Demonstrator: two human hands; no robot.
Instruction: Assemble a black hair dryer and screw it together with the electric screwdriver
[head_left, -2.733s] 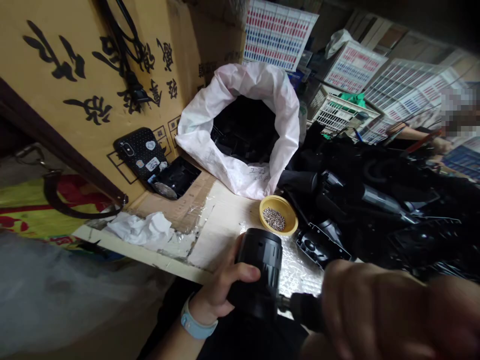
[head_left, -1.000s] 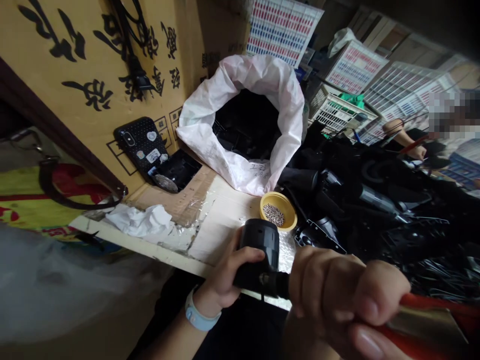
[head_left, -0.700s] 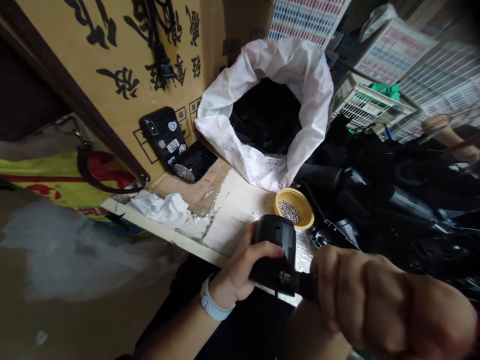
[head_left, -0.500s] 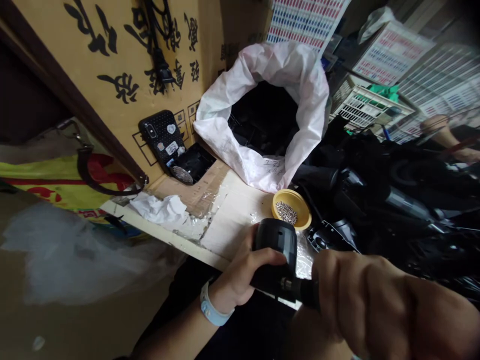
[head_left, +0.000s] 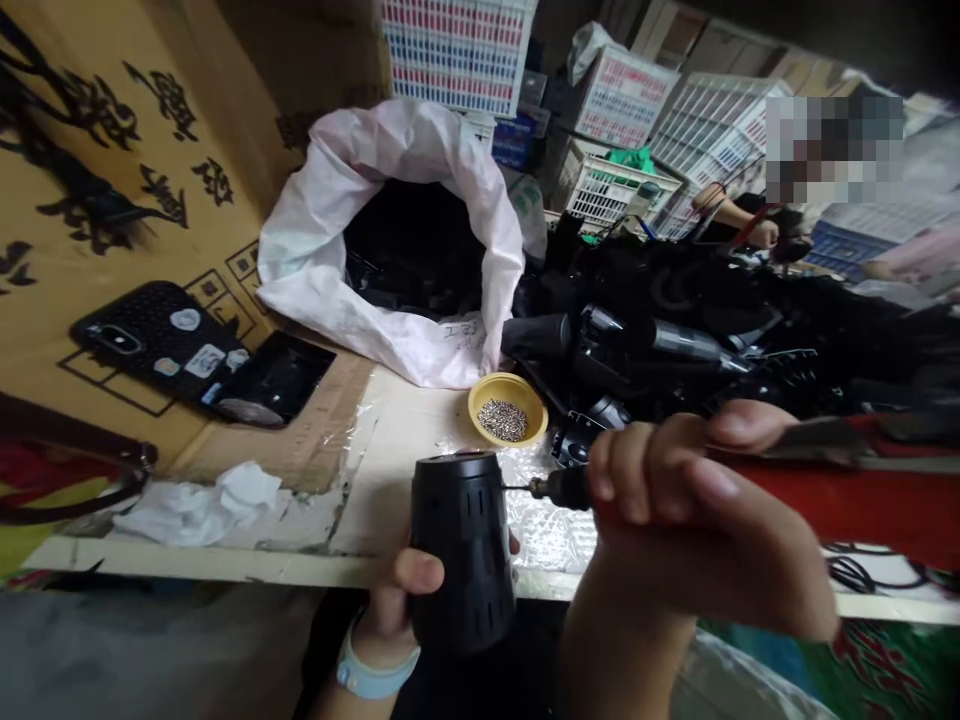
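Note:
My left hand [head_left: 401,600], with a light blue wristband, is wrapped round a black cylindrical housing [head_left: 461,540] held upright at the table's front edge. My right hand [head_left: 690,520] grips a red powered screwdriver [head_left: 825,490]. Its thin bit touches the upper right side of the housing. A small yellow bowl of screws [head_left: 508,409] sits just behind the housing on the pale table [head_left: 405,450].
A white sack [head_left: 390,230] of black parts stands behind the bowl. A heap of black plastic housings [head_left: 712,330] fills the right. A phone [head_left: 157,335] and black tray [head_left: 274,365] lean on a cardboard box at left. Crumpled paper [head_left: 195,500] lies near the front edge. Another person works at the far right.
The view has swung right. The housing now stands upright in my left hand. My right hand has drawn back, so the screwdriver's bit and red body show.

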